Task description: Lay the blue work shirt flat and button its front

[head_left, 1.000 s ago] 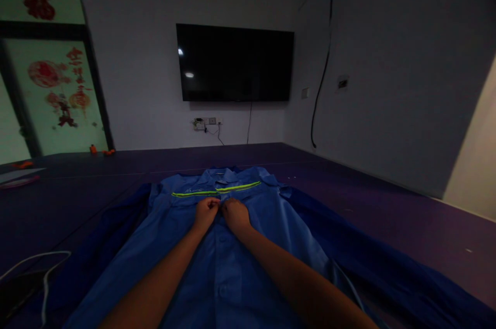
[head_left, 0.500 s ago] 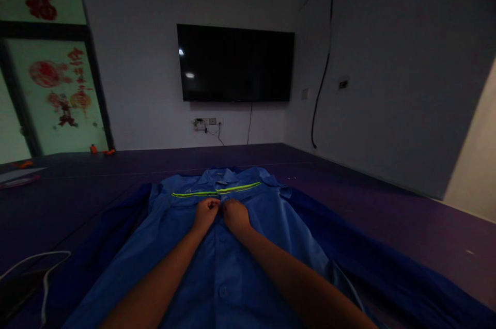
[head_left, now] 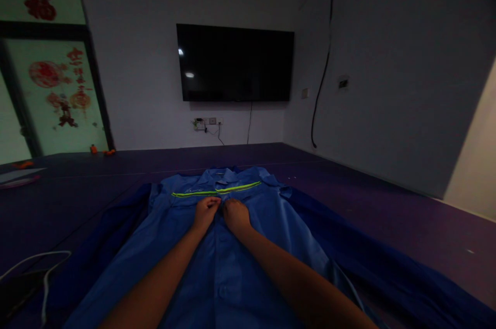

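Observation:
A blue work shirt with a yellow-green reflective stripe across the chest lies flat, front up, on a dark purple surface. My left hand and my right hand meet at the shirt's centre front just below the stripe. Both have their fingers curled and pinched on the fabric of the button placket. Buttons run down the front toward me between my forearms.
A white cable and a dark object lie at the lower left. A black TV hangs on the far wall above a socket. A glass door with red decorations is at the left. Small orange items lie by the door.

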The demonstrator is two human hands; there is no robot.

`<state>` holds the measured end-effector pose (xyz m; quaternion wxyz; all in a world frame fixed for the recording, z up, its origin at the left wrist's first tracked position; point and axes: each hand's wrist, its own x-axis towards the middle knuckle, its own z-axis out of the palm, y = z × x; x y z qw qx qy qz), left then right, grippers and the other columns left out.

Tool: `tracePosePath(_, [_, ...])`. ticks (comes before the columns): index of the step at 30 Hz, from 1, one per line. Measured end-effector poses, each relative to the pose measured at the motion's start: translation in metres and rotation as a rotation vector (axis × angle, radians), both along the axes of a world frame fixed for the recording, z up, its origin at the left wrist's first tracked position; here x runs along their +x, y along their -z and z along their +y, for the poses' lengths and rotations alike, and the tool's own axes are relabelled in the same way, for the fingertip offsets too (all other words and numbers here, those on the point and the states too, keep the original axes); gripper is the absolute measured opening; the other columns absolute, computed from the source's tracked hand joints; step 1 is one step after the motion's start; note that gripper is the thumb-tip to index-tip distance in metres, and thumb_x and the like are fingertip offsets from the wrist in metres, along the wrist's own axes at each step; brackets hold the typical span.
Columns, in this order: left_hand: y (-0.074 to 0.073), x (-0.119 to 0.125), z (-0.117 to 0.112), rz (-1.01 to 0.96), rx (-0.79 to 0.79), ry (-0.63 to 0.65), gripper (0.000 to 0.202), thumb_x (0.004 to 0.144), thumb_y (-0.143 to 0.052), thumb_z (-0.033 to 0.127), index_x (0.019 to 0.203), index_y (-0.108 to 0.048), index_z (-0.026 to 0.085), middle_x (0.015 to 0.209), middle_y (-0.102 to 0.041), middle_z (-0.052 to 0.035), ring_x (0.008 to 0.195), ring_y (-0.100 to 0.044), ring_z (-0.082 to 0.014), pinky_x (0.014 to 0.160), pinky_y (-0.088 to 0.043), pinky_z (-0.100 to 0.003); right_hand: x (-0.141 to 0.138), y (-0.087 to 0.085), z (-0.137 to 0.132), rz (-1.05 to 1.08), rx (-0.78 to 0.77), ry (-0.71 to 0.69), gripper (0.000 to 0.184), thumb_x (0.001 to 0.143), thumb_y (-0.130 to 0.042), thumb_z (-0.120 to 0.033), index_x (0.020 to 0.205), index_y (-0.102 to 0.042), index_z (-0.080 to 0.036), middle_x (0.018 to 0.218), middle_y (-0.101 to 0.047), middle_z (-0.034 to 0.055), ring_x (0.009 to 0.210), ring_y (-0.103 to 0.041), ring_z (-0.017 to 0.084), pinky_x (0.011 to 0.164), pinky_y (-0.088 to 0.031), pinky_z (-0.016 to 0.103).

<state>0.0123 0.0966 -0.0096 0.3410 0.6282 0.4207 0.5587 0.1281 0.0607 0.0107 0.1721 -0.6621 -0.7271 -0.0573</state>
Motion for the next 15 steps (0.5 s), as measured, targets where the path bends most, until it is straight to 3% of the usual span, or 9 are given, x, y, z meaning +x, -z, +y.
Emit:
tracePosePath(9, [0.0070, 0.0008, 0.0076, -0.010, -0.045, -0.050, 0.022, 0.067, -0.052, 0.014, 0.084, -0.066, 0.014, 0.084, -0.068, -0.0081, 0.076, -0.063, -0.0173, 0.073, -0.048, -0.029, -0.0023, -0.0021, -0.0007, 0.031, 0.001, 0.008, 0.025, 0.085, -0.039, -0.026, 0.092, -0.060, -0.015, 0.094, -0.064, 0.0113, 0.089, -0.059, 0.021, 0.076, -0.041, 0.030])
tracePosePath(15, [0.0072, 0.0019, 0.0069, 0.063, -0.060, -0.050, 0.025, 0.065, -0.055, 0.018, 0.087, -0.065, 0.012, 0.077, -0.068, -0.0073, 0.069, -0.062, -0.0174, 0.067, -0.048, -0.029, -0.0019, -0.0011, -0.0003, 0.051, 0.009, 0.007, 0.035, 0.083, -0.042, -0.023, 0.118, -0.045, -0.018, 0.099, -0.062, 0.0109, 0.090, -0.059, 0.020, 0.075, -0.041, 0.029])
